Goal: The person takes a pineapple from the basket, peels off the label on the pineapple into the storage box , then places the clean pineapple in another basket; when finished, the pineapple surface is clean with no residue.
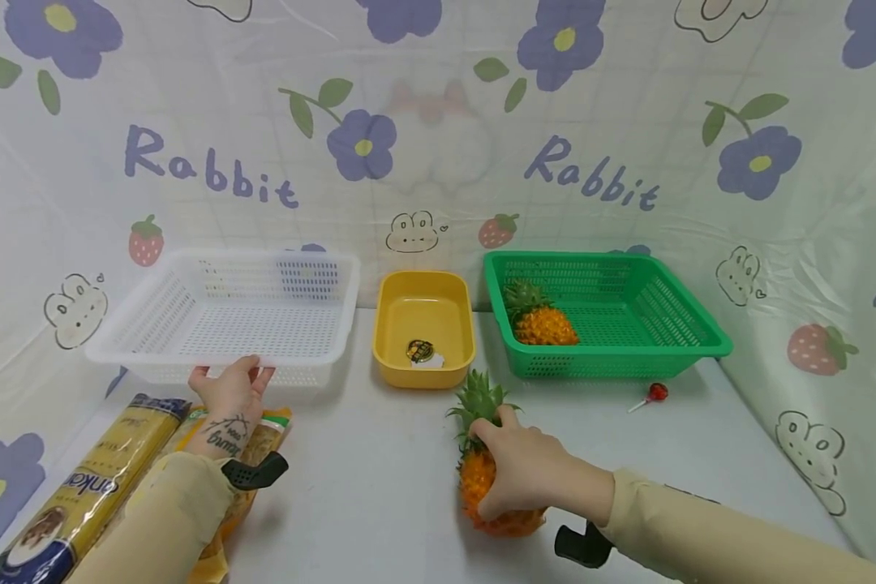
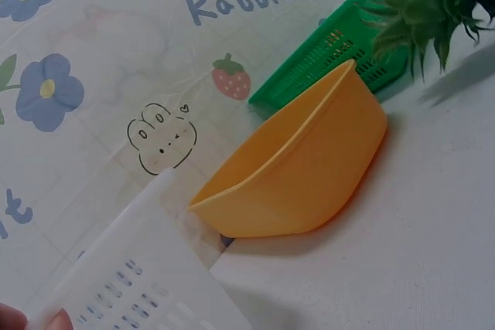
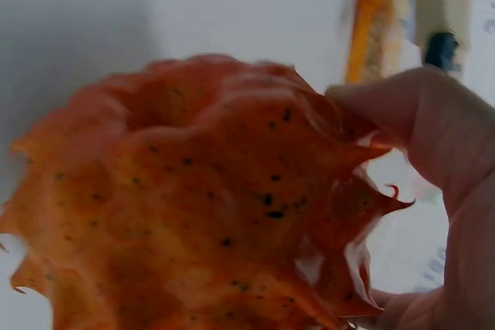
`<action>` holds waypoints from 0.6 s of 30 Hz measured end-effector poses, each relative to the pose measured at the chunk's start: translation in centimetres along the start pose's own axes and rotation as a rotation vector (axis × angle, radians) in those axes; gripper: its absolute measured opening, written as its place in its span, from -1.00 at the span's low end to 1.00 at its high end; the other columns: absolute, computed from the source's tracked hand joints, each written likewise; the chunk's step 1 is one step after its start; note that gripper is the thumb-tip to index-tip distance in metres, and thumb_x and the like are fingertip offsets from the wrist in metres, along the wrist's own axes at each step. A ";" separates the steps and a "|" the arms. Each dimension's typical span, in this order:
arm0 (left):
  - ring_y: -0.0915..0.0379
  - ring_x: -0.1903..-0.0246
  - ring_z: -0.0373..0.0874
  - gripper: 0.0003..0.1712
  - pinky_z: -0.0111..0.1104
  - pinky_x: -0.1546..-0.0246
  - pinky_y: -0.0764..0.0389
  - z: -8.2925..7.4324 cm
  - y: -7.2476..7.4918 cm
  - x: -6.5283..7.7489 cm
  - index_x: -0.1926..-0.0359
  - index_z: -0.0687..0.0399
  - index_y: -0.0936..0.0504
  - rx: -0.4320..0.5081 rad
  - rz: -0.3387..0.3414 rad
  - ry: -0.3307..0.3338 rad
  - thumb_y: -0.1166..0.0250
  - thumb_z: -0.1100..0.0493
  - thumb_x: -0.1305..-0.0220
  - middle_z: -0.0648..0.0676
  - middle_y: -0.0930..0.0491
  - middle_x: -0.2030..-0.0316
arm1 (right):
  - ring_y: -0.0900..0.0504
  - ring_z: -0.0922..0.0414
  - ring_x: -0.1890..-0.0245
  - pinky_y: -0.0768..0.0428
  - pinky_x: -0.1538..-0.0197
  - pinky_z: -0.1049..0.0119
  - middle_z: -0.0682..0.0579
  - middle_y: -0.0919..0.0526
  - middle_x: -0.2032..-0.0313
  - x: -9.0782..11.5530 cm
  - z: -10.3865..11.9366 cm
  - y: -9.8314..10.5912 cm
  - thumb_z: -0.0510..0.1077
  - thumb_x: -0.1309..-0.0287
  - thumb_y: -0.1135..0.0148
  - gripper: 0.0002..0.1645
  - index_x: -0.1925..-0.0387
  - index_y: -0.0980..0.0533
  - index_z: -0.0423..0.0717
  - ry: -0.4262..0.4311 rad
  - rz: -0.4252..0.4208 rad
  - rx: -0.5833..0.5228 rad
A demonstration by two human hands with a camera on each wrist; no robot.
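Note:
My right hand (image 1: 529,462) grips an orange pineapple (image 1: 474,487) by its side, its green crown pointing to the back. Close up in the right wrist view, the thumb and a finger press against the spiky skin of the pineapple (image 3: 209,206). At the left, my left hand (image 1: 232,397) holds the front rim of a white plastic basket (image 1: 328,361) between thumb and fingers. The fingertips (image 2: 58,319) show on that rim in the left wrist view. A second pineapple (image 1: 546,324) lies in the green basket (image 1: 613,353) at the back right.
Between the baskets stands a yellow tub (image 1: 423,377) with a small round black-and-gold item (image 1: 419,350) inside. A red lollipop (image 1: 657,392) lies before the green basket. Left, partly under my forearm, are a long gold packet (image 1: 95,487) and an orange bag (image 1: 263,442).

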State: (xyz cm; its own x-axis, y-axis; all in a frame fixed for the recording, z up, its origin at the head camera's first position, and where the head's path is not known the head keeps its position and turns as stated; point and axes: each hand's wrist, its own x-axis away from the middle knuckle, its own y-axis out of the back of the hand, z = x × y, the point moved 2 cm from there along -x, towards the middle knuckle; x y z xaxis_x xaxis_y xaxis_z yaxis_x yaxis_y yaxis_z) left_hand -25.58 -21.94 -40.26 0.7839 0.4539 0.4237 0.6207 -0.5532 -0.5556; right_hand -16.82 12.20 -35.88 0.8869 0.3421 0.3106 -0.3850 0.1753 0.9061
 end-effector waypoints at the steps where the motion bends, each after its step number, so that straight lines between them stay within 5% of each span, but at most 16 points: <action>1: -0.22 0.09 -0.10 -0.02 -0.35 0.14 -0.49 0.0 0.0 0.0 -0.18 -0.38 0.27 0.002 0.000 -0.002 -0.19 0.40 -0.03 0.06 -0.06 0.09 | -0.41 0.00 0.48 -0.41 0.52 0.17 -0.14 -0.20 -0.01 0.1 0.1 0.4 0.17 0.60 -0.42 -0.04 -0.03 -0.29 0.11 0.012 -0.007 0.008; 9: -0.20 0.05 -0.09 0.00 -0.31 0.12 -0.48 -0.1 0.1 0.1 -0.18 -0.40 0.25 0.033 0.010 0.001 -0.21 0.41 0.00 0.04 -0.05 0.05 | -0.41 0.10 0.47 -0.40 0.50 0.28 -0.01 -0.14 -0.07 1.6 0.4 4.9 0.05 0.55 -0.39 -0.12 -0.01 -0.28 0.16 0.073 -0.051 0.003; 18: -0.20 0.00 -0.08 0.01 -0.31 0.12 -0.48 -0.2 0.0 0.2 -0.19 -0.42 0.25 0.035 0.000 0.013 -0.19 0.42 -0.02 0.08 0.03 -0.10 | -0.44 0.08 0.40 -0.41 0.46 0.31 -0.05 -0.04 -0.15 1.8 -1.3 12.4 0.05 0.40 -0.37 -0.15 -0.06 -0.22 0.16 0.067 -0.136 0.043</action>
State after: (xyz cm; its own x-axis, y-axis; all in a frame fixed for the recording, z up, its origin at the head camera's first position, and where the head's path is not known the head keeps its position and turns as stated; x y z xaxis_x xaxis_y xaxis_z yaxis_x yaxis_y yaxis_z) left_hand -25.44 -21.93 -40.03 0.7842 0.4443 0.4331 0.6198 -0.5287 -0.5799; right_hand -20.30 16.18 -24.46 0.9103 0.3791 0.1661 -0.2504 0.1850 0.9503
